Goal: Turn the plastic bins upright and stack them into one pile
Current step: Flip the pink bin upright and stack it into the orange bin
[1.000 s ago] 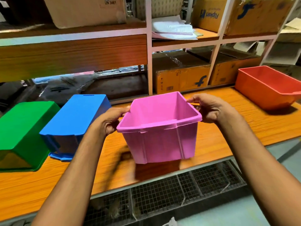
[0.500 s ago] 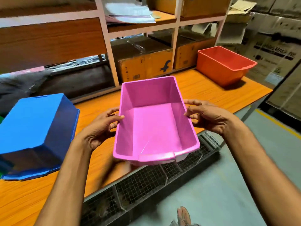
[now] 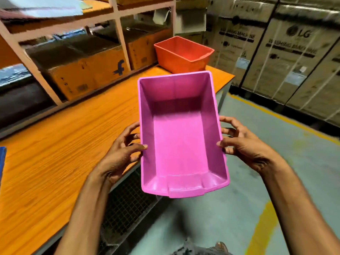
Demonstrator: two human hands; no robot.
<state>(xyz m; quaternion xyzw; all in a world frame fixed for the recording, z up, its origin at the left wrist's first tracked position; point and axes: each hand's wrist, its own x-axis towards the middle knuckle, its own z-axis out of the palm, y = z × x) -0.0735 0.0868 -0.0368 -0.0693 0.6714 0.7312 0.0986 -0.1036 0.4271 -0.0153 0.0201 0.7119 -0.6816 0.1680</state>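
A pink plastic bin (image 3: pixel 179 142) hangs upright in the air past the table's front right edge, its open top facing me. My left hand (image 3: pixel 122 153) grips its left rim with the thumb over the edge. My right hand (image 3: pixel 241 142) grips the right rim the same way. An orange-red bin (image 3: pixel 181 56) stands upright at the far right end of the orange wooden table (image 3: pixel 64 155), just beyond the pink bin. A sliver of the blue bin (image 3: pixel 2 159) shows at the left edge.
Shelving with cardboard boxes (image 3: pixel 82 74) runs along the back of the table. Large cartons (image 3: pixel 287 57) are stacked at the right beyond a yellow floor line. Wire mesh (image 3: pixel 127 203) sits under the table. Grey floor lies below the pink bin.
Both hands carried the pink bin rightward, off the table edge toward the orange-red bin. My view swung right, so the green bin left the frame and the blue one is nearly gone.
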